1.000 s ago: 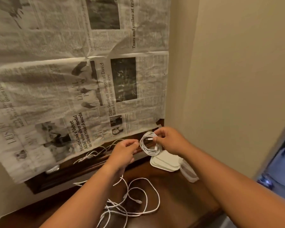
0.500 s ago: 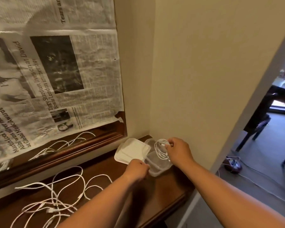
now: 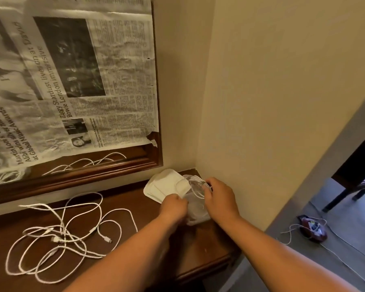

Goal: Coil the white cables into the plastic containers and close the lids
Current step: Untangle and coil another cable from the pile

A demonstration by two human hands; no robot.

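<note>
Now our left hand (image 3: 173, 205) grips the clear container (image 3: 195, 217) at the bench (image 3: 198, 245) corner to steady it, while our right hand (image 3: 219, 197) pinches the coiled cable (image 3: 196, 185) at its mouth so the loops cannot spring apart.

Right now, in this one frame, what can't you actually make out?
1. Head view: the left hand hides its own fingertips, so its grip on the clear container is unclear.
2. Head view: whether the coiled cable, pinched by the right hand, sits inside the container; blur and both hands cover it.
3. Head view: how many loose cables there are; they are too tangled to count.
4. Head view: what the red object on the floor is; too small.
</note>
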